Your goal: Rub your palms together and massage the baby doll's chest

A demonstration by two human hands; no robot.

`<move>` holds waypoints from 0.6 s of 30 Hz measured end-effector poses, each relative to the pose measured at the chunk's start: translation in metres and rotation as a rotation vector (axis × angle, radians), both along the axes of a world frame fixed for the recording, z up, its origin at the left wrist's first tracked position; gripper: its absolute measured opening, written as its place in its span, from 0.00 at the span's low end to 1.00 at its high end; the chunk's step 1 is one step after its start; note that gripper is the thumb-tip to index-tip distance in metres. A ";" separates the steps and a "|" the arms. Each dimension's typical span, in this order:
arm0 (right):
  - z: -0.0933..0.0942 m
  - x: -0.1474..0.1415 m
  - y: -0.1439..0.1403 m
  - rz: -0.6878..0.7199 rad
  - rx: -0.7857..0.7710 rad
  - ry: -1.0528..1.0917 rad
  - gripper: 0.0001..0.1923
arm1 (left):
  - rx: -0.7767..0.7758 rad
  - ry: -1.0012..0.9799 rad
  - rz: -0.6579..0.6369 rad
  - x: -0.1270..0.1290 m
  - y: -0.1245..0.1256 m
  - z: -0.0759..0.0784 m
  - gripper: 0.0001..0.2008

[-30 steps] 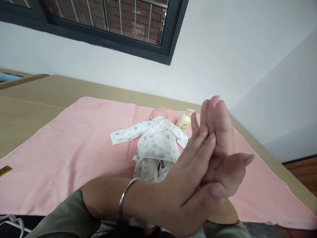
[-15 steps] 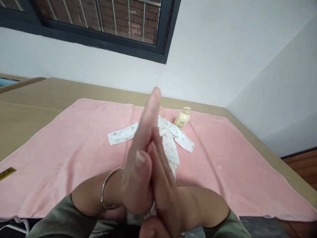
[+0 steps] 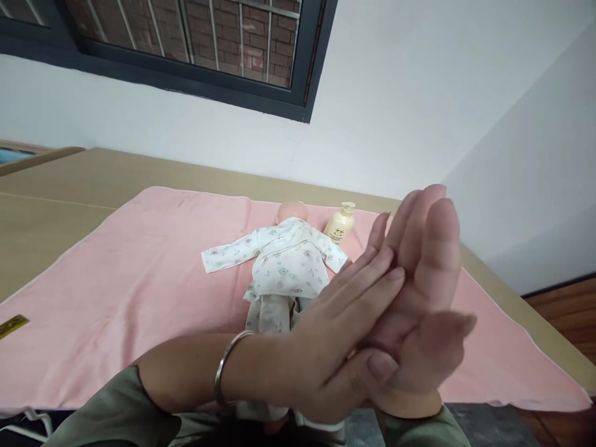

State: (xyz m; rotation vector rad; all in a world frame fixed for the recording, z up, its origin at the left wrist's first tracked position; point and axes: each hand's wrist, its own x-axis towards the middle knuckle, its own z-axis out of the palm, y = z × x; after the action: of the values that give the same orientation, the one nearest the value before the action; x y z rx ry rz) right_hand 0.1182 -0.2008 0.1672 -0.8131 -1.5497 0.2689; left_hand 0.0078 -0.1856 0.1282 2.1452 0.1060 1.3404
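Pink blanket (image 3: 139,292) covers bed; doll (image 3: 284,261) lies at its middle, lotion bottle (image 3: 341,225) just beside doll's head. Left hand (image 3: 335,335) and right hand (image 3: 419,292) open, palms pressed together near doll's legs, holding nothing, maybe lotion between. Risk: wide rubbing elbow could knock bottle over.

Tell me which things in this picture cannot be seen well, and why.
- Doll, head view: its legs are hidden behind the left hand.
- Right hand: its palm is covered by the left hand; fingertips blurred.
- Bottle: label too small to read.
- Yellow tag: cut off by the left edge.
- Sleeves: cut off by the bottom edge.
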 end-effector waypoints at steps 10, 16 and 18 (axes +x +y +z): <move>-0.024 0.031 0.088 -0.087 -0.221 -0.171 0.24 | -0.642 -0.042 0.689 -0.004 0.150 -0.046 0.20; -0.088 0.011 0.148 -0.173 -0.502 -0.580 0.27 | -0.622 0.015 0.780 -0.006 0.186 -0.090 0.17; -0.106 0.007 0.159 -0.133 -0.470 -0.718 0.28 | -0.592 0.001 0.802 -0.003 0.186 -0.101 0.18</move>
State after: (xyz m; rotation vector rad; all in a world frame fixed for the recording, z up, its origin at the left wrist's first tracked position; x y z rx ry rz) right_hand 0.1253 -0.0420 0.0613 -1.4887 -2.1210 0.2599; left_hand 0.0048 0.0000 0.0270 1.6187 1.2997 1.4533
